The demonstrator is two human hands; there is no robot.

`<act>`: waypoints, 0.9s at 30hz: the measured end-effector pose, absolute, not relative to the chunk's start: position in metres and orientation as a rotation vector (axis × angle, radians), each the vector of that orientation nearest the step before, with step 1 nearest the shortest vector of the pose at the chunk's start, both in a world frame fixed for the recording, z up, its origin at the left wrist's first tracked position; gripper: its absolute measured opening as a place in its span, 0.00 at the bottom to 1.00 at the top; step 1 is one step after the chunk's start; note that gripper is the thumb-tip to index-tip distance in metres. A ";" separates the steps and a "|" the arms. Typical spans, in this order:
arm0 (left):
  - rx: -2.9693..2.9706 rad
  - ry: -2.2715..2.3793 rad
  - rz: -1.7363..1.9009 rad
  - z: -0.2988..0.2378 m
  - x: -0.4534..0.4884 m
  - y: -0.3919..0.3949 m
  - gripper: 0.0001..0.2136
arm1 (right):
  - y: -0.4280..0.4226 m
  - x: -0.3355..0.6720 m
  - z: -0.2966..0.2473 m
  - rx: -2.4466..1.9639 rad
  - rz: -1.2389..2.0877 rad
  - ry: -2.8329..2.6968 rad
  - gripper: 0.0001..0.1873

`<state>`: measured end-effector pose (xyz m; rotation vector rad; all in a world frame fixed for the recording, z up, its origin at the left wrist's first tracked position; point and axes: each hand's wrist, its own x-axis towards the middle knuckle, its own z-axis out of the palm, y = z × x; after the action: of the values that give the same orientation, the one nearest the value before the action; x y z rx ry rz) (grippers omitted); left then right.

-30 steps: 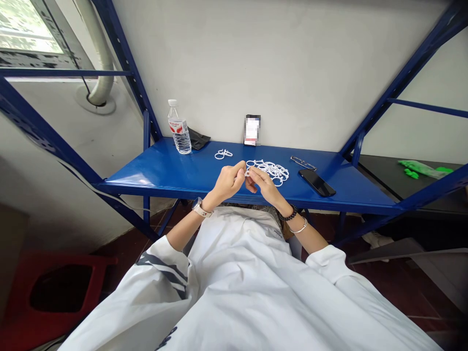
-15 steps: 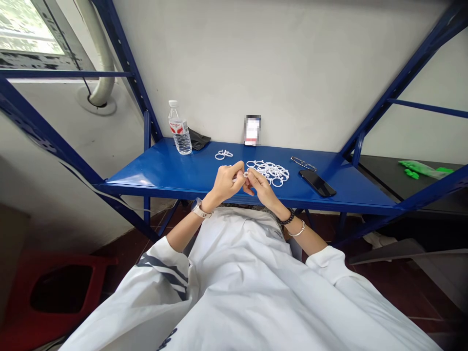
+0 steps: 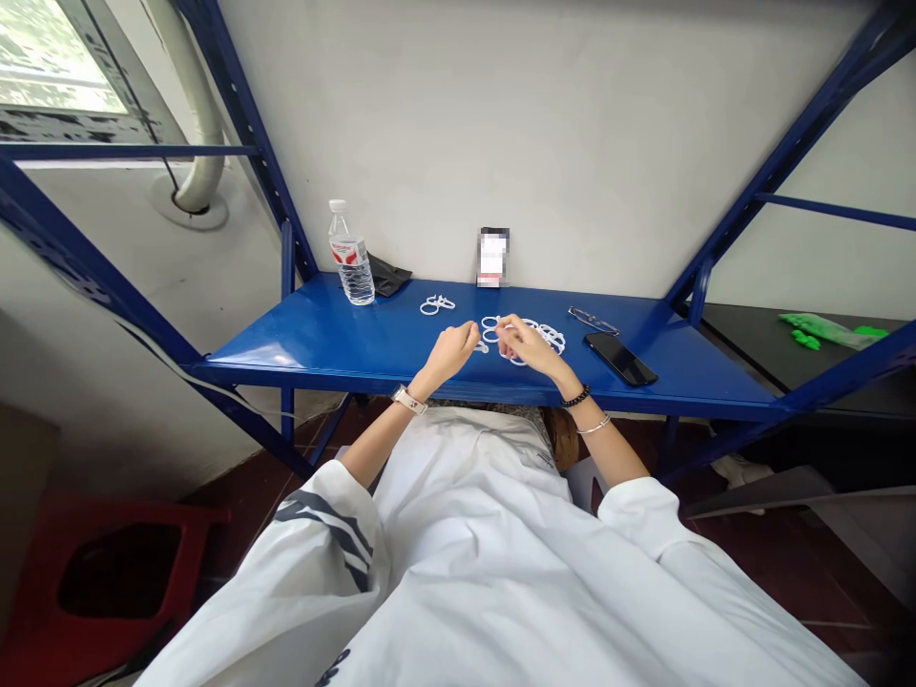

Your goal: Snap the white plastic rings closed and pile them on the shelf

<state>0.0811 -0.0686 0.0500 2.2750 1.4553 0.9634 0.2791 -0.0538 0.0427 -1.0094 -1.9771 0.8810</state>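
My left hand (image 3: pixel 450 351) is closed just above the blue table, its thumb and fingers pinching a small white plastic ring piece (image 3: pixel 482 348) whose eyelet end pokes out on the right. The rest of that piece is hidden by the fingers. To the right, my right hand (image 3: pixel 526 343) hovers over the near left part of a heap of white plastic rings (image 3: pixel 551 336), fingers loosely bent and apart, with nothing visible in them. The hand covers part of the heap. A few more white rings (image 3: pixel 430 305) lie apart, farther back on the left.
On the blue table (image 3: pixel 322 343) stand a water bottle (image 3: pixel 354 267) and, behind it, a black pouch (image 3: pixel 388 275). A phone with a lit screen (image 3: pixel 493 258) leans against the wall. At right lie glasses (image 3: pixel 593 320) and a dark phone (image 3: pixel 619 358). Blue metal posts flank the table.
The hands have come apart: my right hand has let go of the ring piece and shifted right over the heap. My left hand keeps the piece and has turned slightly.
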 end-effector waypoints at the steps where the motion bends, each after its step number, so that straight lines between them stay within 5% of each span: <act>1: 2.265 1.465 0.940 0.047 0.083 -0.066 0.16 | -0.057 0.274 0.042 -0.977 0.891 -2.014 0.20; 9: 2.146 1.398 0.853 0.023 0.085 -0.046 0.15 | -0.058 0.265 0.035 -0.999 0.731 -2.339 0.13; 18: 2.365 1.885 0.652 0.022 0.050 0.049 0.23 | -0.046 0.303 0.051 -1.626 -0.127 -2.157 0.12; 27: 2.543 1.715 0.399 0.006 0.010 0.050 0.25 | -0.032 0.319 0.041 -1.572 0.028 -2.167 0.11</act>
<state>0.0105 0.0504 0.0059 2.5429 1.7150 0.3994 0.3188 -0.0316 0.0414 -1.5715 -2.1666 0.0277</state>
